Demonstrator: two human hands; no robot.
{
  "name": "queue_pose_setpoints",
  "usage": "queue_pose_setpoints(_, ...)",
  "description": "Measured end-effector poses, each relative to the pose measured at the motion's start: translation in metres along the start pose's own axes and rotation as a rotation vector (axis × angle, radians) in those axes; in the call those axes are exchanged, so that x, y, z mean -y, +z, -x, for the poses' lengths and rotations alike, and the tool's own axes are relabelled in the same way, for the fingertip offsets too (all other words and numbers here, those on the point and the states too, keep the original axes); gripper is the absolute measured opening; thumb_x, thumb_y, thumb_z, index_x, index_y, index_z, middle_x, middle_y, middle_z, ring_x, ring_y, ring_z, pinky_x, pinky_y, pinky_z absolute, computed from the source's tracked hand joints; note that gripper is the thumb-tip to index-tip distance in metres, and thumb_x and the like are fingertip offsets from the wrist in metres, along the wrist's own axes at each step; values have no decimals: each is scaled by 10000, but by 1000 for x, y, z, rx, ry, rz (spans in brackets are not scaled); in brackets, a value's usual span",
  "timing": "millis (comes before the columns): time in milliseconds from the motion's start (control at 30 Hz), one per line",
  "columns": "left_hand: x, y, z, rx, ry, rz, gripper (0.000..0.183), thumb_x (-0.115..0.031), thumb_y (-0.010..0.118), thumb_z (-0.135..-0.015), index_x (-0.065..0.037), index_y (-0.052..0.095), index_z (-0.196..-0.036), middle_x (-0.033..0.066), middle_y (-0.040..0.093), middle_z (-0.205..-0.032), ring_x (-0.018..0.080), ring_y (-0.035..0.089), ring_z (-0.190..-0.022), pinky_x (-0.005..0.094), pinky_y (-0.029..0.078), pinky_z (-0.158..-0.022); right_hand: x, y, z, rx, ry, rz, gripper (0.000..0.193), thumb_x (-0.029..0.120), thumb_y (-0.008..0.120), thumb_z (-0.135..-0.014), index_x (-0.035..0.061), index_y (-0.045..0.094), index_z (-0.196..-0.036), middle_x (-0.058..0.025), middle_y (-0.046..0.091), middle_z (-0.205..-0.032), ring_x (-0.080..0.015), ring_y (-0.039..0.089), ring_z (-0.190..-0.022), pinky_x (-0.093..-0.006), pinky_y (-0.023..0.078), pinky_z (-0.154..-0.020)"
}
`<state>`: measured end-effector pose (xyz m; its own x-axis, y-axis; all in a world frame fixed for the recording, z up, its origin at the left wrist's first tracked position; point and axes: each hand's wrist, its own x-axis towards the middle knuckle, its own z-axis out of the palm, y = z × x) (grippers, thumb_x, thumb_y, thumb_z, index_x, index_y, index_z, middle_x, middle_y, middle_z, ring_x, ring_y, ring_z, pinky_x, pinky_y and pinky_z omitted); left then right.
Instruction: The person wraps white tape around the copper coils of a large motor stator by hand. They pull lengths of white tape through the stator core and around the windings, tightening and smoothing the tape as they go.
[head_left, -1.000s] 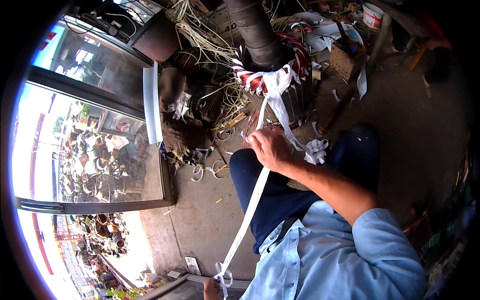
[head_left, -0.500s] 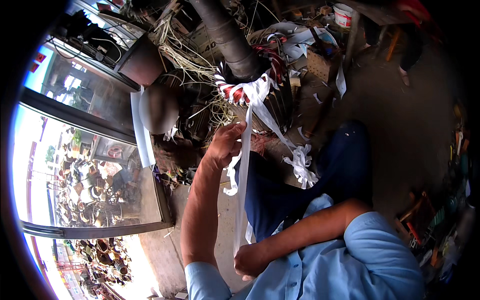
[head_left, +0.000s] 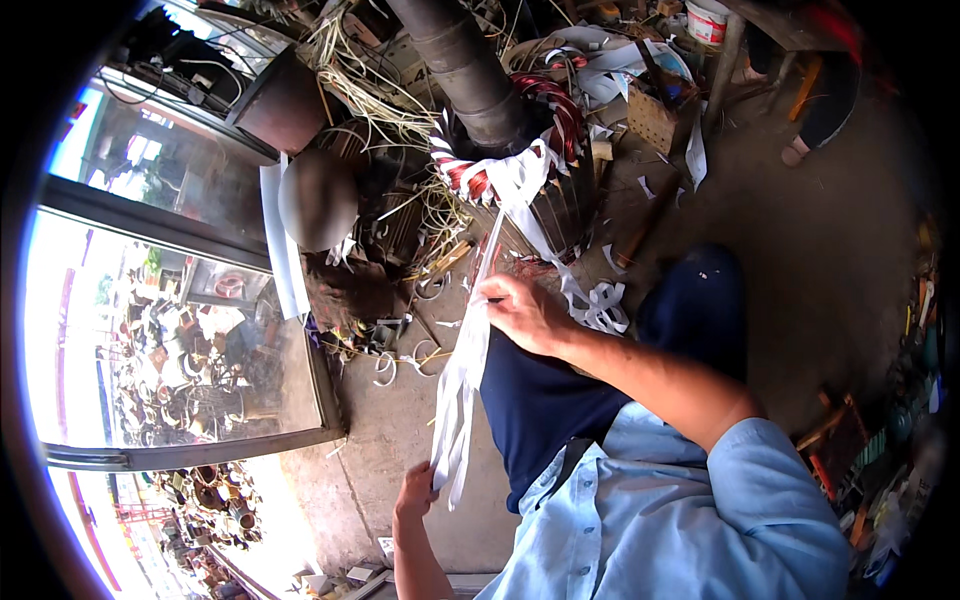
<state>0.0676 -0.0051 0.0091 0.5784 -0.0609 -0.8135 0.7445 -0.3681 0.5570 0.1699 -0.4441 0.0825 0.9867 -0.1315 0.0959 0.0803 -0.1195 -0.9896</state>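
A white cloth tape (head_left: 460, 400) hangs in several loose lengths between my hands, one strand running up to a motor stator (head_left: 560, 205). My right hand (head_left: 527, 315) pinches the tape just below the stator, in front of my knee. Lower and to the left, my left hand (head_left: 417, 490) is closed round the lower part of the tape. Red copper windings (head_left: 560, 115) ring the stator's top, part of them wrapped in white tape. A thick dark cylinder (head_left: 465, 75) slants up out of the stator's middle. More tape lies in a curly heap (head_left: 603, 308) beside my leg.
A glass door (head_left: 210, 350) stands to the left, with piled parts behind it. Tangled pale wires (head_left: 365, 80) and a round pot-like vessel (head_left: 285, 115) lie beyond. Paper scraps, a perforated block (head_left: 650, 120) and a white bucket (head_left: 706, 22) are at the back right, near another person's foot (head_left: 795, 152).
My left hand has come down from near the stator toward the lower left. My right hand has risen from my lap to the tape below the stator. The tape now hangs in several lengths.
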Motion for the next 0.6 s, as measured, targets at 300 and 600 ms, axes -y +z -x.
queue_pose_setpoints(300, 317, -66, 170, -389, -59, -415, 95, -84, 618, -884, -37, 662, -814, 4, 395, -522, 122, 394, -403, 320, 298, -359, -6, 10, -45, -190, 290, -605, 298, 301, 655, -932, 21, 587, -1009, -72, 650, -878, -136, 613, -772, -319, 496, -709)
queue_pose_setpoints(600, 22, 11, -1, -166, -50, 527, 165, -200, 554, -967, -71, 593, -873, 120, 661, -778, 84, 338, -380, 232, 275, -337, 20, 45, 54, 246, -353, 100, 156, 121, 529, -979, -7, 604, -1025, -128, 676, -683, -276, 701, -659, -399, 533, -587)
